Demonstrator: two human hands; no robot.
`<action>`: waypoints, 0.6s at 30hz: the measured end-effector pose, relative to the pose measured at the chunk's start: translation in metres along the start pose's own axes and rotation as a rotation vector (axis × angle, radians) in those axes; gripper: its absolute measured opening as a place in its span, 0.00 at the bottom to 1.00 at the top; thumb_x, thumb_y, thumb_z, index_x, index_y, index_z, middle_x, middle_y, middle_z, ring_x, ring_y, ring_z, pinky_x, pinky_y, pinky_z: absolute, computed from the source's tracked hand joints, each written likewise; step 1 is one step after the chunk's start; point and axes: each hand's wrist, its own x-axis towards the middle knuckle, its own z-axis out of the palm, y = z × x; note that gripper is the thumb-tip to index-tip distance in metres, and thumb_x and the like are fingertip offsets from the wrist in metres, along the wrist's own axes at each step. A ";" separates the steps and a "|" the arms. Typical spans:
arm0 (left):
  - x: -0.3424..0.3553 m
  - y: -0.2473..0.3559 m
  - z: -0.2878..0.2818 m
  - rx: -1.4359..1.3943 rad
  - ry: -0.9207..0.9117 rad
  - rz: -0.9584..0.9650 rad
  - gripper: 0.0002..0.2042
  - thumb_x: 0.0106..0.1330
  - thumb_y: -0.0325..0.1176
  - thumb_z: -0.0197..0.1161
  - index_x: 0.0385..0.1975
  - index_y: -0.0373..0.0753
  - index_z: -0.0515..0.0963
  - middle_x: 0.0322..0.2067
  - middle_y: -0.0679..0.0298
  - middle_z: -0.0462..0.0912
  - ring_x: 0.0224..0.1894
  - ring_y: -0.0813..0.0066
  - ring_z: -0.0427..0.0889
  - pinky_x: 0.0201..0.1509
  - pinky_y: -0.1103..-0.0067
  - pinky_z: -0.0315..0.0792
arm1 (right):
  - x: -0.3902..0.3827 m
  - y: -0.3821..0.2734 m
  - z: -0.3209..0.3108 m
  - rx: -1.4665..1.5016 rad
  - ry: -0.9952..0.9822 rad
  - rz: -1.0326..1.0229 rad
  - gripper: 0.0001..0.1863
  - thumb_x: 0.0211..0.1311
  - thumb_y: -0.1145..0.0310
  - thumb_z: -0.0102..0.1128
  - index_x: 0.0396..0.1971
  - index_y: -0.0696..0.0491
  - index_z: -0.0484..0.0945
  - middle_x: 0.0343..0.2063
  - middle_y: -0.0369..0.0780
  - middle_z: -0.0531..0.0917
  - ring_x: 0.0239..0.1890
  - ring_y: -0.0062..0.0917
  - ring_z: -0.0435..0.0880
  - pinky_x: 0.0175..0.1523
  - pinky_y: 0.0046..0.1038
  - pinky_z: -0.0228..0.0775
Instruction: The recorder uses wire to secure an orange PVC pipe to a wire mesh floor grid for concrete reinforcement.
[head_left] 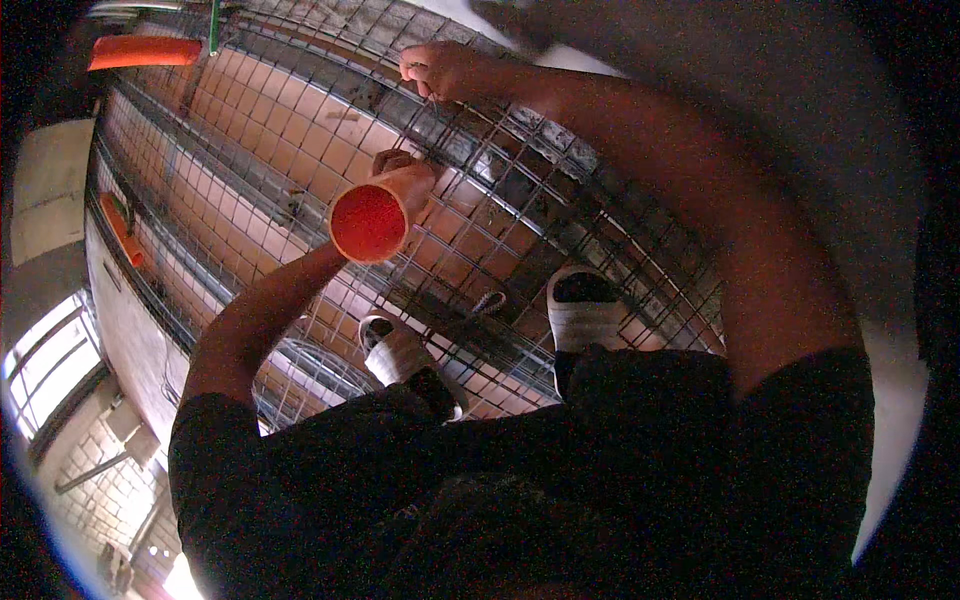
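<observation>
Left hand (393, 160) is closed around a short orange plastic pipe (418, 184), mostly hidden behind it, with only some curled fingers showing at the far side. Pipe is located above the grey steel wire mesh (460, 262), ahead of the feet, its round open mouth facing the camera; a wraparound grip of this kind appears suited to keeping a smooth, rounded wall from slipping or tilting. Whether the pipe's lower end bears on the mesh cannot be determined. Right hand (437, 72) is at the mesh's far edge, fingers bent inward; whether they pinch a wire cannot be told. Its extended reach presumably follows from the position of that edge. Mesh lies over terracotta-coloured blocks (275, 95); both white-strapped, dark-lined shoes (397, 352) are positioned over it, probably because it covers the standing area. A second orange pipe (145, 52) lies at upper left, beside a thin green rod (214, 28), well apart from both hands. Another narrow orange piece (121, 230) is noted at the left side; reason for its placement undetermined.
</observation>
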 end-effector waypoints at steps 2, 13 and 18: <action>0.006 0.001 0.006 0.038 0.002 0.003 0.25 0.64 0.44 0.56 0.60 0.44 0.62 0.55 0.58 0.71 0.55 0.66 0.72 0.57 0.68 0.69 | 0.002 0.001 -0.001 0.043 -0.017 0.048 0.09 0.63 0.63 0.45 0.32 0.54 0.69 0.18 0.36 0.75 0.22 0.20 0.75 0.28 0.26 0.68; 0.020 -0.005 0.027 0.239 -0.018 -0.002 0.25 0.64 0.44 0.56 0.59 0.44 0.63 0.53 0.58 0.72 0.53 0.66 0.73 0.55 0.68 0.69 | -0.025 -0.059 0.017 -0.432 0.047 -0.067 0.09 0.61 0.63 0.45 0.31 0.53 0.70 0.23 0.38 0.79 0.28 0.31 0.80 0.36 0.35 0.70; 0.012 0.001 0.038 0.334 -0.026 -0.014 0.24 0.64 0.44 0.56 0.59 0.44 0.63 0.52 0.58 0.73 0.53 0.66 0.74 0.55 0.68 0.70 | -0.004 -0.054 0.001 -0.340 0.021 -0.102 0.07 0.56 0.66 0.46 0.31 0.53 0.70 0.23 0.39 0.79 0.28 0.31 0.81 0.35 0.37 0.70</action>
